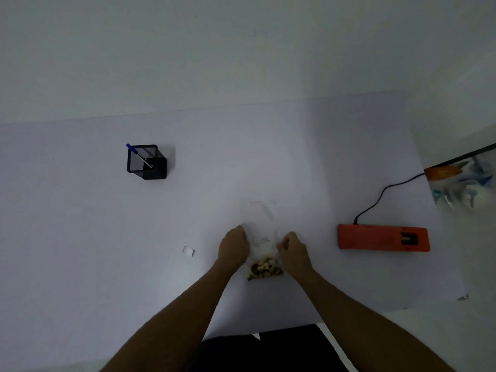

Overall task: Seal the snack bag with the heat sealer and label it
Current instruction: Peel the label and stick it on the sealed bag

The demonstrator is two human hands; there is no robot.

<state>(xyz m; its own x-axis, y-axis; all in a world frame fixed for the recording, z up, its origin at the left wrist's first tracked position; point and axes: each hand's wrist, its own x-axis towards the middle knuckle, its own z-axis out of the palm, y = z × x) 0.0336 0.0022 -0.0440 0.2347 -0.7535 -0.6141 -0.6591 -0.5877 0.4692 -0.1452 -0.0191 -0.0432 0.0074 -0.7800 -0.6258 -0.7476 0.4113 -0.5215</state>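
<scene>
A white surface (107,224) carries everything. An orange heat sealer (383,238) lies at the right, well apart from the black mesh pen holder (147,162). At the near middle, the left hand (233,244) and right hand (293,249), fingers closed, grip the clear snack bag (264,253) by its sides. A small white label (188,251) lies left.

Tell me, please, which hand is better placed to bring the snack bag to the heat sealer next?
Probably the right hand: it grips the snack bag on the side nearer the orange heat sealer.
</scene>
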